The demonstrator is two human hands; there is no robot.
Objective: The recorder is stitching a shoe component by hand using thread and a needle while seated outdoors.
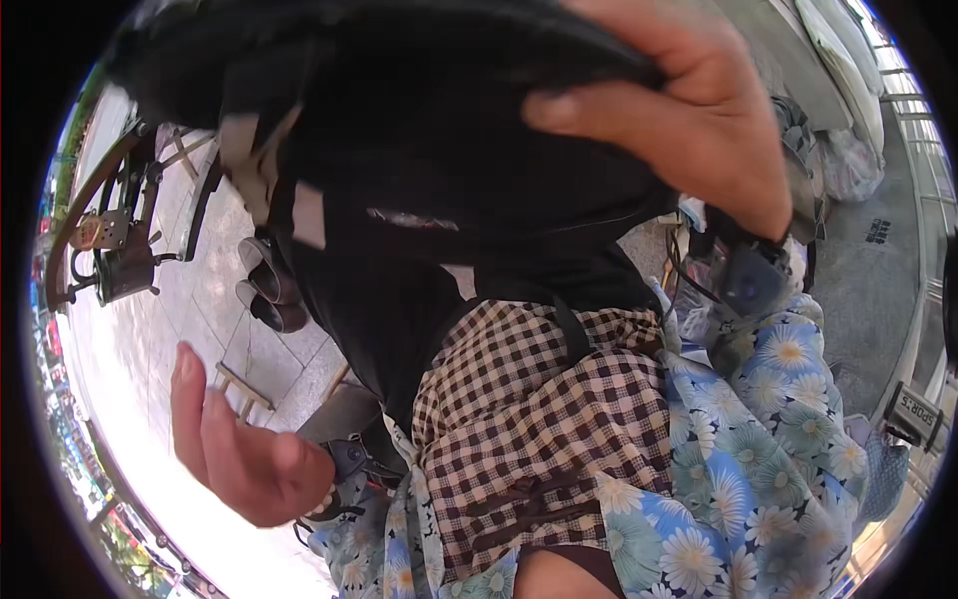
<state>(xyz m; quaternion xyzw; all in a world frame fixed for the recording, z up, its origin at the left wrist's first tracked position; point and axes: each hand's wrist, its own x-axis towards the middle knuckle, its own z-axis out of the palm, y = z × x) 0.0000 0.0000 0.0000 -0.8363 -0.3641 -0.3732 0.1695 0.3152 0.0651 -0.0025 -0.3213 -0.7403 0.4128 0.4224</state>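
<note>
My right hand (699, 120) is raised at the top right, its thumb pressed on the edge of a large black cloth article (479, 190), with the fingers behind that edge. The article's thick dark rim runs across the top of the view and its lower part hangs down to my lap. I cannot tell its exact kind; a small pale mark shows on its front. At the lower left, my left hand (254, 454) is in the air apart from the cloth, palm up, fingers loosely extended and holding nothing. A checked brown-and-cream apron (549, 409) covers my lap.
A metal machine (125, 250) with a large curved wheel stands at the left. Beside it, a pair of dark shoes (269, 285) rests on the paved ground. Blue flowered cloth (738, 429) spreads around my lap. Clear plastic bags (853, 165) lie at the upper right, near a railing.
</note>
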